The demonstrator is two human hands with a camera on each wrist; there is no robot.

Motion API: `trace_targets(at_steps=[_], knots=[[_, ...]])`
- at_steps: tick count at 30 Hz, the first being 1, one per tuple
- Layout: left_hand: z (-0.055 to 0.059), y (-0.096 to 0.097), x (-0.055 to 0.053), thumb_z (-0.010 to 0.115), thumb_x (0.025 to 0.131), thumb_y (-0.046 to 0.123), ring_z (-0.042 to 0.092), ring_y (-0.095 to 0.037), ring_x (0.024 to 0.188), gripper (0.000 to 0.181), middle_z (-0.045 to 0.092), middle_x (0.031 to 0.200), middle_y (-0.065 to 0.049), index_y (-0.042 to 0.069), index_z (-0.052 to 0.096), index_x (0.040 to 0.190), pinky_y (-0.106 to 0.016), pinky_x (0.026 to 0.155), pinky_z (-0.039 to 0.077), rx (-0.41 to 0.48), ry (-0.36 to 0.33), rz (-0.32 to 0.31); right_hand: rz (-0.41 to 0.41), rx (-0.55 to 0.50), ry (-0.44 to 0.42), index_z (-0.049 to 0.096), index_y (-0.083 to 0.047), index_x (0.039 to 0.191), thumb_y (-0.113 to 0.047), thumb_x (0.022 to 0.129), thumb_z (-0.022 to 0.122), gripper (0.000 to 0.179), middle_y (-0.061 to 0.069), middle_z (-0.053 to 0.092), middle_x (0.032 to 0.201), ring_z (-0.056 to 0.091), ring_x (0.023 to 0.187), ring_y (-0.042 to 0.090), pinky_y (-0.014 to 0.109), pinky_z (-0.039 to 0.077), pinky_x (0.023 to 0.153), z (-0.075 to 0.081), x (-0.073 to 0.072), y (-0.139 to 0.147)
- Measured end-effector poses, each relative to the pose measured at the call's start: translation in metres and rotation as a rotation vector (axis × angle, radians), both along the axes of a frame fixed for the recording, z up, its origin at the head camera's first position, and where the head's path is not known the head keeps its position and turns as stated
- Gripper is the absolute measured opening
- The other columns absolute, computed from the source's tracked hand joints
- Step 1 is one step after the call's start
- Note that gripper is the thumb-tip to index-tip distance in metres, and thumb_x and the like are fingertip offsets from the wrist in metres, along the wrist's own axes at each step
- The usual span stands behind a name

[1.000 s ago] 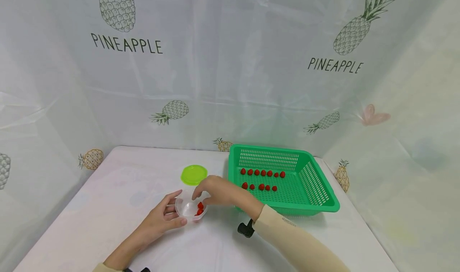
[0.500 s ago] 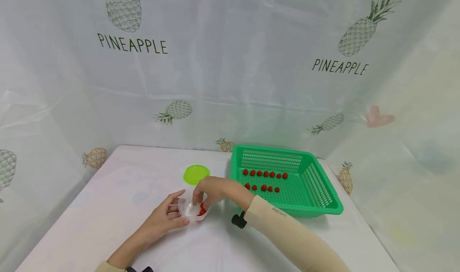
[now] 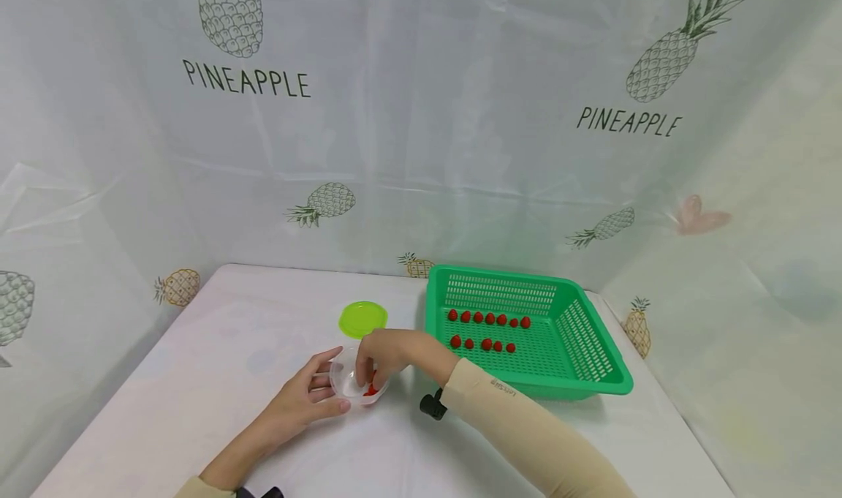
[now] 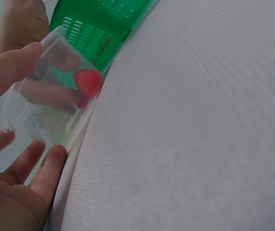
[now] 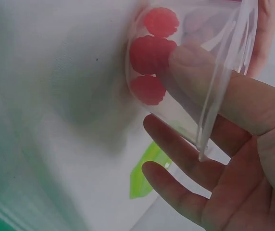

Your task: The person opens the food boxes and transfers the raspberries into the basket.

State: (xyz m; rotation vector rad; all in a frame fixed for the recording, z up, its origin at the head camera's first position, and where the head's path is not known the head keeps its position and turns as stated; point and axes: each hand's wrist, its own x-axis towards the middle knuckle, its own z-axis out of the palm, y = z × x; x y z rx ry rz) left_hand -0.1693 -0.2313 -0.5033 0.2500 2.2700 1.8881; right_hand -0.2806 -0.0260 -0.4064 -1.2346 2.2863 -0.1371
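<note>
A clear plastic tub (image 3: 345,382) stands on the table. My left hand (image 3: 297,404) holds it from the left, thumb at the near side and fingers along the far side. From the right, my right hand (image 3: 392,348) reaches in over the rim. In the right wrist view, three red strawberries lie against the tub's bottom; my thumb and a finger pinch the middle strawberry (image 5: 147,54), while two other fingers stay outside the wall. The left wrist view shows one strawberry (image 4: 87,82) clearly through the plastic, with another partly hidden behind it.
A green slotted basket (image 3: 601,359) stands at the right, with several strawberries (image 3: 487,344) in two rows inside. Behind the tub lies a lime-green round lid (image 3: 363,319). A pineapple-printed sheet (image 3: 421,154) hangs behind the table.
My right hand has gone deeper into the tub, its fingers closing in at the strawberries. The left hand keeps its hold. The whole head view has shifted slightly.
</note>
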Motion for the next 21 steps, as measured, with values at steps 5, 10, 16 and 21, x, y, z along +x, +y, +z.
trace_targets(at_steps=[5, 10, 16, 21], knots=[[-0.0003, 0.0002, -0.0011, 0.086, 0.092, 0.020, 0.061, -0.034, 0.133, 0.094, 0.047, 0.154, -0.022, 0.021, 0.030, 0.166, -0.025, 0.098, 0.056, -0.004, -0.004, 0.004, 0.008, 0.016, 0.036, 0.085, -0.021, 0.097, -0.010, 0.091, 0.085, 0.012, -0.018, 0.072, 0.089, 0.061, 0.085, 0.001, 0.014, 0.052, 0.077, -0.0013, -0.0009, -0.0003], [0.0001, -0.0001, -0.0014, 0.086, 0.092, 0.020, 0.061, -0.034, 0.133, 0.094, 0.046, 0.155, -0.023, 0.021, 0.029, 0.166, -0.024, 0.098, 0.056, -0.003, -0.008, 0.001, -0.008, 0.008, 0.030, 0.086, -0.020, 0.100, -0.010, 0.095, 0.081, 0.012, -0.016, 0.074, 0.091, 0.062, 0.084, 0.002, 0.016, 0.053, 0.077, -0.0022, -0.0009, 0.0014], [0.0013, -0.0003, -0.0009, 0.087, 0.091, 0.021, 0.061, -0.034, 0.133, 0.094, 0.046, 0.155, -0.022, 0.022, 0.030, 0.166, -0.025, 0.098, 0.056, -0.005, -0.015, 0.009, 0.046, -0.012, 0.046, 0.085, -0.020, 0.107, -0.011, 0.099, 0.076, 0.016, -0.018, 0.073, 0.093, 0.061, 0.086, 0.000, 0.012, 0.051, 0.077, -0.0054, -0.0020, 0.0028], [0.0023, 0.0004, -0.0002, 0.086, 0.092, 0.021, 0.061, -0.033, 0.133, 0.094, 0.046, 0.155, -0.022, 0.022, 0.029, 0.167, -0.024, 0.098, 0.056, -0.001, -0.023, 0.009, 0.074, 0.002, 0.065, 0.085, -0.022, 0.109, -0.012, 0.100, 0.075, 0.017, -0.019, 0.073, 0.094, 0.060, 0.086, 0.000, 0.011, 0.050, 0.078, -0.0076, -0.0016, 0.0031]])
